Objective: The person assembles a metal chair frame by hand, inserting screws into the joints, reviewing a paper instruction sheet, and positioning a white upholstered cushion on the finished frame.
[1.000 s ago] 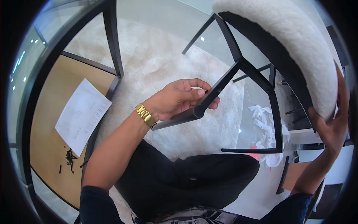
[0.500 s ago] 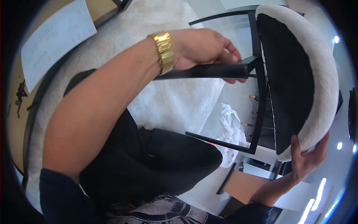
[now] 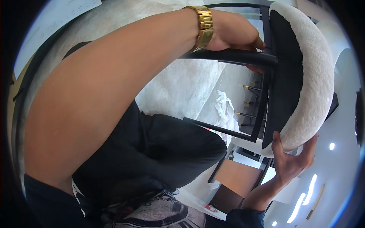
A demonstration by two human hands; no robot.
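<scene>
My left hand (image 3: 235, 32), below a gold watch (image 3: 204, 26), is closed around a thick black tube (image 3: 243, 56). The tube's far end overlaps the frame and black face of a half-round cushion; whether it is joined there I cannot tell. White plush (image 3: 317, 87) wraps the curved edge of this cushion, and its flat face (image 3: 285, 72) is black. My right hand (image 3: 292, 161) grips the lower end of the cushion, thumb in front and fingers at the outer edge. Along the flat face stands a black metal frame (image 3: 259, 119) with bars reaching left.
Pale plush fabric (image 3: 171, 93) lies beneath my left arm. Crumpled white plastic (image 3: 224, 110) is on the grey floor beyond it. A paper sheet (image 3: 57, 26) shows at the upper left. Black legs with gold tips (image 3: 251, 88) and a brown panel (image 3: 237, 176) are farther off.
My left hand and the black tube have moved up and right, bringing the tube's end over the cushion's black face. The cushion has turned and its lower end shifted left with my right hand.
</scene>
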